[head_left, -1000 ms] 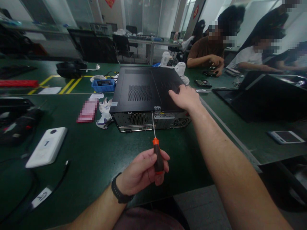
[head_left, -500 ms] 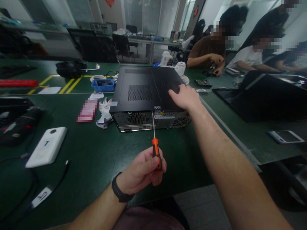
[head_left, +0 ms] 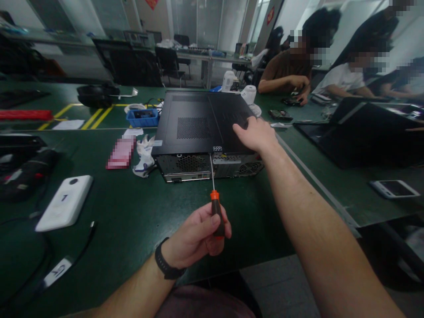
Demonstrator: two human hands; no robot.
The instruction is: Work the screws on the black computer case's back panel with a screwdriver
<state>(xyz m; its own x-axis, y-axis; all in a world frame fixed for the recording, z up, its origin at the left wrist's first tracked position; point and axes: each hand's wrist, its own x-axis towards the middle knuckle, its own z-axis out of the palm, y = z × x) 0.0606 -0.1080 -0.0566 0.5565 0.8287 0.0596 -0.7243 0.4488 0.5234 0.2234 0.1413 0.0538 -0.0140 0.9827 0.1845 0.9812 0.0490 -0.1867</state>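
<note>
A black computer case (head_left: 195, 108) lies flat on the green table, its metal back panel facing me. My left hand (head_left: 202, 232) is closed around the orange and black handle of a screwdriver (head_left: 215, 201). The shaft points away from me, and its tip meets the upper edge of the back panel near the middle; the screw itself is too small to make out. On top of the case, toward its right side, rests my right hand (head_left: 255, 134), palm down with the thumb spread out and no object in it.
Left of the case are a white glove (head_left: 145, 157), a blue bin (head_left: 143, 118) and a pink packet (head_left: 121, 151). Nearer lie a white power bank (head_left: 64, 203) and a cable (head_left: 86, 243). A black laptop (head_left: 361, 132) and a phone (head_left: 394, 189) are at right. Co-workers (head_left: 285, 79) sit beyond.
The screwdriver's handle has turned about its axis, showing more black than before, and my left fingers have shifted slightly with it. My right hand and the case have stayed put.
</note>
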